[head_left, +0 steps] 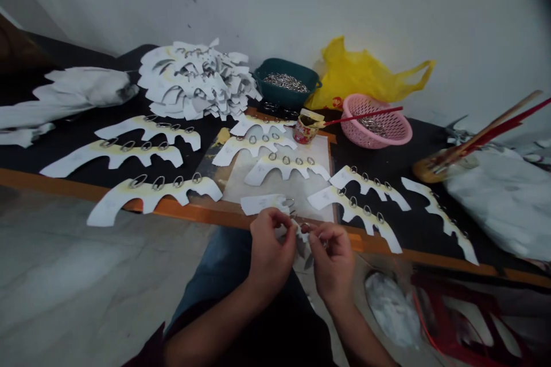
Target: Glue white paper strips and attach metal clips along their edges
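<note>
My left hand [271,243] and my right hand [331,261] are close together at the table's front edge, above my lap. Their fingertips pinch a white arched paper cutout [263,204], which carries small metal rings near its end; the fingers hide much of that end. Several similar cutouts [146,202] with metal rings along their top edges lie spread on the table to both sides. A small glue jar [305,131] with a red-handled brush [361,116] stands beyond my hands.
A loose pile of ringed cutouts [193,80] sits at the back, beside a green basket of metal rings [286,83]. A pink plastic basket [376,121] and yellow bag [357,77] are nearby. The black table has an orange edge [206,212]; a white sack [499,200] lies right.
</note>
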Demonstrator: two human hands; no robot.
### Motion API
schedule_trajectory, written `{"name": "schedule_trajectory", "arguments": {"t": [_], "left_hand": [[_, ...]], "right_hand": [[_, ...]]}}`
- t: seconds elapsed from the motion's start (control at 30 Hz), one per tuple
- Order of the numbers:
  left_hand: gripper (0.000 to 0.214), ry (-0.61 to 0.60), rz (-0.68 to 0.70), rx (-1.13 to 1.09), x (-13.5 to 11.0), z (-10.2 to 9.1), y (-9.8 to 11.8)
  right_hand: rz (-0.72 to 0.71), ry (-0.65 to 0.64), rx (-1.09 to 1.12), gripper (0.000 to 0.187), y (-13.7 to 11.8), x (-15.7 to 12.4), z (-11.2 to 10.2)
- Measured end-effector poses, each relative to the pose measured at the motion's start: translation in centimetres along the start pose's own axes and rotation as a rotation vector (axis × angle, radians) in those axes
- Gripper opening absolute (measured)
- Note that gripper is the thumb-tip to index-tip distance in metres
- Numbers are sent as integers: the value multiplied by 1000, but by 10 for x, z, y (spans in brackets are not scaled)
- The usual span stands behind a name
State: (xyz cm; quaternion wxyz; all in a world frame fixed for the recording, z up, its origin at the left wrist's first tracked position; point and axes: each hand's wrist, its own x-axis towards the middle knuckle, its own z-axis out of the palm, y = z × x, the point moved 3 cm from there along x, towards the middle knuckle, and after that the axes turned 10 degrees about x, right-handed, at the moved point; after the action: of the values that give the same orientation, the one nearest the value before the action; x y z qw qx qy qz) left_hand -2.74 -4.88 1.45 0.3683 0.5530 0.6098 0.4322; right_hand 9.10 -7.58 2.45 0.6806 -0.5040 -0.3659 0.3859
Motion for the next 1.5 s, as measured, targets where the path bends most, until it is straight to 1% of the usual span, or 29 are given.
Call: {"name": "schedule_trajectory", "arguments": {"t": [0.17,0.23,0.3,0.37,0.4,0.43,0.53,0.57,0.6,0.67,0.7,0.77,0.83,0.9,0.93,0.97,1.03,1.1,1.13,1.23,1.3,1.4,1.5], "left_hand": [[12,-34,43,103,3,-3,3],[15,-42,82,154,7,-6,5],[27,-11,143,235,14,-10,9],[43,-3,251,325,23,-14,15],[48,-41,319,363,28,-15,18],[51,-111,391,391,34,-14,21],[55,-390,589,417,48,-8,30],[56,-462,641,413,53,-6,32],[57,-509,685,411,57,-6,35],[57,-546,718,431,64,-6,41],[57,-547,706,458,66,-7,44],[57,-546,649,565,70,-8,51],[56,-546,611,731,71,-9,58],[55,-560,611,898,71,-5,61],[54,-566,616,958,72,-2,60],[52,-570,616,997,72,1,58],[45,-561,603,1028,74,8,52],[38,-535,588,1022,76,12,44],[37,-517,578,1016,78,12,41],[42,-434,539,987,82,8,32],[48,-364,535,895,83,6,26],[52,-289,597,700,77,7,15],[46,-203,675,617,66,10,3]], "right_hand": [[-2,-35,11,20,-2,1,2],[-6,-64,5,19,-4,3,1],[-9,-94,-31,17,-6,6,0],[-7,-115,-65,17,-7,10,-2],[-5,-121,-73,17,-8,12,-3],[0,-125,-77,17,-8,14,-4],[26,-123,-74,18,-6,22,-7],[49,-127,-71,19,-5,24,-8],[79,-134,-65,19,-4,27,-8],[134,-151,-70,19,-4,34,-7],[148,-161,-101,18,-5,38,-6],[126,-207,-236,13,-9,48,-1],[52,-298,-446,7,-14,57,6],[-23,-413,-673,9,-16,65,15],[-55,-450,-779,11,-14,68,19],[-84,-462,-876,12,-12,71,22],[-151,-417,-1012,11,-5,73,24],[-256,-357,-1060,12,0,72,23],[-316,-362,-1056,13,3,70,22],[-451,-496,-1004,15,9,65,18],[-503,-569,-976,19,11,63,14],[-574,-581,-967,23,10,62,10],[-613,-594,-989,23,8,61,8]]}}
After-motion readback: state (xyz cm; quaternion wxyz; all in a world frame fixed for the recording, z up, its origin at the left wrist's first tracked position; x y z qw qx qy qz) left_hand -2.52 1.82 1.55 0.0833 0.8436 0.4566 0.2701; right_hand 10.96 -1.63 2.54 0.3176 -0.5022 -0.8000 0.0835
